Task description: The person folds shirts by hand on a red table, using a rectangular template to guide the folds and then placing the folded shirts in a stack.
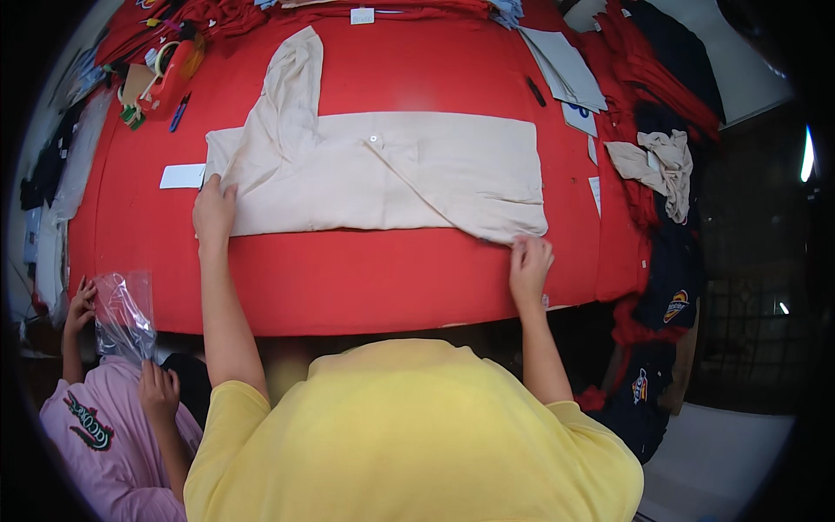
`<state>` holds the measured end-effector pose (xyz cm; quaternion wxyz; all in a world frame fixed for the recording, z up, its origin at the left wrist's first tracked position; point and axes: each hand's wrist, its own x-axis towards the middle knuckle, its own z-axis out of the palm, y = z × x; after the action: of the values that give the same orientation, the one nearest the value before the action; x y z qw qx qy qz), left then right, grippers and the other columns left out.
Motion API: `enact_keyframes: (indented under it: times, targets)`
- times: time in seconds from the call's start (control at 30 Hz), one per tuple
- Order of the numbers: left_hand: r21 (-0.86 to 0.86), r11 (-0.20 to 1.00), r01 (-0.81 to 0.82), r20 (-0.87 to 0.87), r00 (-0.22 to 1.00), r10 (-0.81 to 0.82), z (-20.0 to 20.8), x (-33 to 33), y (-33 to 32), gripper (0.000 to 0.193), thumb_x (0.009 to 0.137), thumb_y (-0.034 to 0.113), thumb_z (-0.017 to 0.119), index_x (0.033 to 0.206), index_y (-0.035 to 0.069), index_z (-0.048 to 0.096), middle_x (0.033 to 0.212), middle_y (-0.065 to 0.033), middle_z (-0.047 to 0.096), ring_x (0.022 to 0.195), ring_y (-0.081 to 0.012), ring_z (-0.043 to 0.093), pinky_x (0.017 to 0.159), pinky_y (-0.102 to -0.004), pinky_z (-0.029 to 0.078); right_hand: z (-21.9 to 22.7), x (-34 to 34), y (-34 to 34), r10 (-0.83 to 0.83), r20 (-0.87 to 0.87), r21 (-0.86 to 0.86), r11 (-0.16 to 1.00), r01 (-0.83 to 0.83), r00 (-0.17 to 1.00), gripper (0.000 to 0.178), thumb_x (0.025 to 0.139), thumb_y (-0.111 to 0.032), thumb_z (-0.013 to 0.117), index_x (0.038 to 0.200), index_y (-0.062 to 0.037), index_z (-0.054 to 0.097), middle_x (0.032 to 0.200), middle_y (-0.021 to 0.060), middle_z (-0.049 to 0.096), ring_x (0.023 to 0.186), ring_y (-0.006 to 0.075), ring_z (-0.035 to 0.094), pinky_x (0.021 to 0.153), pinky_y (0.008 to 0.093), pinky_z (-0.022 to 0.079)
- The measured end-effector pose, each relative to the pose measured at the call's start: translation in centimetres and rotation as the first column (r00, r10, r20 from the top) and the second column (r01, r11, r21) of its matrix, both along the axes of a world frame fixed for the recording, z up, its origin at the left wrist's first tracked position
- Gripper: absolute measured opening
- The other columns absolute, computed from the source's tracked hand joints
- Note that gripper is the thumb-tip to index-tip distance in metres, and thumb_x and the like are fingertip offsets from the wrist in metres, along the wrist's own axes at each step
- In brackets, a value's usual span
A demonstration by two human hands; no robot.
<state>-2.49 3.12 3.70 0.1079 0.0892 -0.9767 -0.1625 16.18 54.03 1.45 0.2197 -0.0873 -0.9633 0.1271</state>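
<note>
The cream garment (470, 161) lies folded flat in a long rectangle across the middle of the red tabletop (365, 283). One sleeve (294, 78) extends from its left part toward the far side. A small button (374, 138) is near the middle, and from there a slanting edge of the cloth goes down to the near right corner.

At this corner the right hand (530, 257) pinches the cloth between thumb and fingers. The left hand (214, 211) has its fingers at the left end of the garment; I cannot tell if they pinch it or only rest there.

A white card (182, 177) lies just beside this left end. Farther to the left are a blue pen (179, 113) and a red tape dispenser (173, 76). Beyond the right end there is a black pen (536, 91), near a stack of pale sheets (564, 70). A crumpled cream cloth (672, 163) is at the right side.

At the lower left, a co-worker in a pink shirt (130, 461) holds a clear plastic bag (123, 317) with both hands.
</note>
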Motion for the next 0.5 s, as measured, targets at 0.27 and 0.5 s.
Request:
enact_keyframes:
  times: [0.27, 0.5]
  targets:
    - [0.034, 0.979, -0.199, -0.222, 0.954, 0.202, -2.2, -2.0, 2.7, 0.03, 0.095, 0.031, 0.052, 0.096, 0.002, 0.058, 0.082, -0.0264, 0.064, 0.08, -0.0456, 0.061, 0.073, -0.054, 0.047, 4.2, -18.7, 11.1, -0.052, 0.032, -0.112, 0.992, 0.056, 0.998, 0.023, 0.094, -0.022, 0.054, 0.106, -0.0029, 0.062, 0.1, 0.021, 0.063, 0.093, 0.038, 0.062, 0.08, 0.0442, 0.048]
    - [-0.008, 0.96, -0.281, -0.279, 0.922, 0.268, -3.9, -1.3, 1.1, 0.033, 0.095, 0.034, 0.052, 0.103, 0.003, 0.06, 0.085, -0.0264, 0.064, 0.079, -0.046, 0.061, 0.072, -0.0533, 0.047, 2.0, -16.2, 2.6, -0.012, 0.099, 0.037, 0.999, 0.009, 0.995, 0.044, 0.093, -0.032, 0.056, 0.127, -0.0052, 0.051, 0.132, 0.015, 0.048, 0.127, 0.0333, 0.041, 0.105, 0.0531, 0.03]
